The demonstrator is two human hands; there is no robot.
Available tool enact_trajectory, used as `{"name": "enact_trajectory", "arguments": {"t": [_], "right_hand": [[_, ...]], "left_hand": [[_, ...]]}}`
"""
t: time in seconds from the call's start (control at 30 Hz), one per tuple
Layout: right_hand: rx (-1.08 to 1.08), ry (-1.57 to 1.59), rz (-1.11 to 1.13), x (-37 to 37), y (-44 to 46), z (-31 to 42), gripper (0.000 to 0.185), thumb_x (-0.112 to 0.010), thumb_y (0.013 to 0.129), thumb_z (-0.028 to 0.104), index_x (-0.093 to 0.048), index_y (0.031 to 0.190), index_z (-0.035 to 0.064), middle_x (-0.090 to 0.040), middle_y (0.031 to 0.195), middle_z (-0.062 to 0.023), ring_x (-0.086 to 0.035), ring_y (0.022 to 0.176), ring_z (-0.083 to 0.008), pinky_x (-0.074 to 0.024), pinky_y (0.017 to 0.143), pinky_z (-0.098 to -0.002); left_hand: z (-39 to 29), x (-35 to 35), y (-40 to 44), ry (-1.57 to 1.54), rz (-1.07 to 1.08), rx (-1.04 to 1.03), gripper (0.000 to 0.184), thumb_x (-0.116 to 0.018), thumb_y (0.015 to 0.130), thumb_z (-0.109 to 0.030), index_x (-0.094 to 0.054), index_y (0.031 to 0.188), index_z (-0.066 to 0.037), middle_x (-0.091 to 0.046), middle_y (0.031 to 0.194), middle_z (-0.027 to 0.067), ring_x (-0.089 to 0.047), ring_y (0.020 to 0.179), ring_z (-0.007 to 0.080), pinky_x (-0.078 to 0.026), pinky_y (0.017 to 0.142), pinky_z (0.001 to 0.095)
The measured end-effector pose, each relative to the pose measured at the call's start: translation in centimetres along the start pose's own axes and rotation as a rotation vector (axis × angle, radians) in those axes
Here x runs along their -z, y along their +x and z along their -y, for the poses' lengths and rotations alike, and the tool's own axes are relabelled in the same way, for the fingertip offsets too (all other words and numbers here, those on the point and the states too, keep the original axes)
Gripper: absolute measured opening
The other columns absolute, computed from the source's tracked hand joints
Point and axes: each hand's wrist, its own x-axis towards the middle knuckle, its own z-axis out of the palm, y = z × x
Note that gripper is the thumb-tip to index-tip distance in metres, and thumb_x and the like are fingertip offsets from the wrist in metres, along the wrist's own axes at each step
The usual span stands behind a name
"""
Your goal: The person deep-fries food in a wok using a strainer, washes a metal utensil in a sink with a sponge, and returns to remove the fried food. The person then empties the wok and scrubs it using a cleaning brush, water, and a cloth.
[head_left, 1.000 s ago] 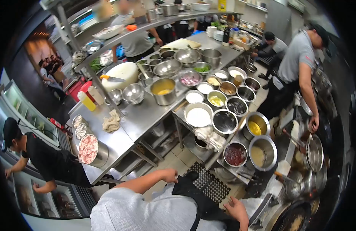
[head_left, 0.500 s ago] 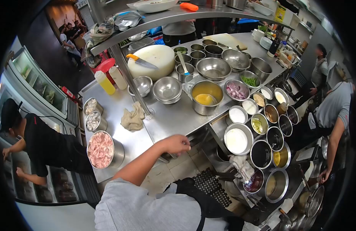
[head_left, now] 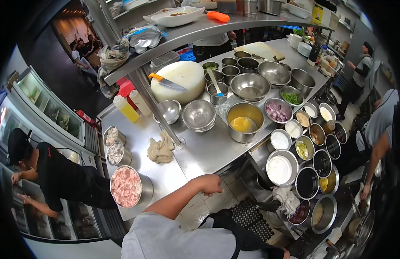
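My left hand (head_left: pixel 210 184) hangs over the gap in front of the steel counter (head_left: pixel 200 157), its fingers curled in with nothing seen in them. It touches nothing. Only a sliver of my right hand (head_left: pixel 286 254) shows at the bottom edge, beside my black apron; its fingers are hidden. Left of my left hand is a steel container of raw meat (head_left: pixel 126 186), with a crumpled cloth (head_left: pixel 161 148) behind it. Steel pots and bowls stand farther back and to the right, one holding yellow liquid (head_left: pixel 242 125).
A knife (head_left: pixel 167 82) lies on a round white board (head_left: pixel 182 93). A raised shelf (head_left: pixel 234 25) crosses the back on a steel post. A co-worker in black (head_left: pixel 68 181) bends over a fridge at left; another in grey (head_left: pixel 383 121) stands at right by the stoves. A perforated mat (head_left: pixel 251 218) lies below.
The view has swung to the right in the picture's left side, bringing the counter closer. My left arm reaches farther forward, its fingers more curled. My right hand, visible earlier, is now almost out of view.
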Motion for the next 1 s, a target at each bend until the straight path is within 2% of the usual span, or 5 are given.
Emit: {"name": "enact_trajectory", "arguments": {"t": [0.27,0.37,0.47,0.8,1.0], "right_hand": [[-0.051,0.009,0.096,-4.2,-2.5,-10.1,0.061,-0.068,0.074,0.037,-0.055,0.121,0.0008,-0.06,0.111,-0.0225,-0.057,0.106,-0.035,-0.0452,0.09,-0.0403],[-0.041,-0.003,0.14,-6.9,-3.9,-16.8,0.062,-0.068,0.073,0.037,-0.055,0.121,0.0007,-0.06,0.113,-0.0227,-0.057,0.107,-0.0353,-0.045,0.091,-0.0404],[-0.039,-0.017,0.139,-4.1,-11.1,-14.2,0.064,-0.065,0.075,0.042,-0.054,0.124,0.0026,-0.057,0.119,-0.0218,-0.055,0.111,-0.0347,-0.0431,0.094,-0.0407],[-0.067,0.201,0.037,1.0,-18.2,-18.8,0.062,-0.062,0.08,0.041,-0.049,0.128,0.0038,-0.061,0.115,-0.0182,-0.058,0.106,-0.033,-0.045,0.091,-0.0383],[-0.764,0.359,-1.03,11.7,-26.2,-27.0,0.033,-0.061,0.081,0.028,-0.065,0.107,0.0087,-0.068,0.092,-0.0145,-0.064,0.087,-0.0299,-0.0507,0.077,-0.0402]], "left_hand": [[-5.9,-7.5,-1.5,0.14,0.101,-0.042,0.036,-0.058,0.083,-0.033,-0.062,0.076,0.002,-0.062,0.057,0.0089,-0.061,0.05,0.021,-0.05,0.05,0.0361],[-6.6,-12.5,-0.1,0.401,-0.062,-0.35,0.044,-0.059,0.081,-0.042,-0.066,0.093,-0.001,-0.067,0.089,0.0187,-0.063,0.088,0.0352,-0.049,0.079,0.0425],[-6.5,-17.3,1.9,0.52,0.058,-0.2,0.055,-0.064,0.078,-0.041,-0.058,0.117,-0.002,-0.061,0.112,0.0226,-0.057,0.107,0.0354,-0.044,0.092,0.0407],[-18.7,-27.9,3.2,0.545,0.447,-0.178,0.052,-0.067,0.079,-0.028,-0.054,0.121,0.001,-0.068,0.087,0.0138,-0.066,0.071,0.0209,-0.051,0.064,0.0314],[-29.4,-29.8,5.3,0.5,0.671,-0.127,0.042,-0.063,0.085,-0.022,-0.053,0.116,0.004,-0.067,0.075,0.0109,-0.062,0.056,0.0145,-0.046,0.049,0.0257]]}}
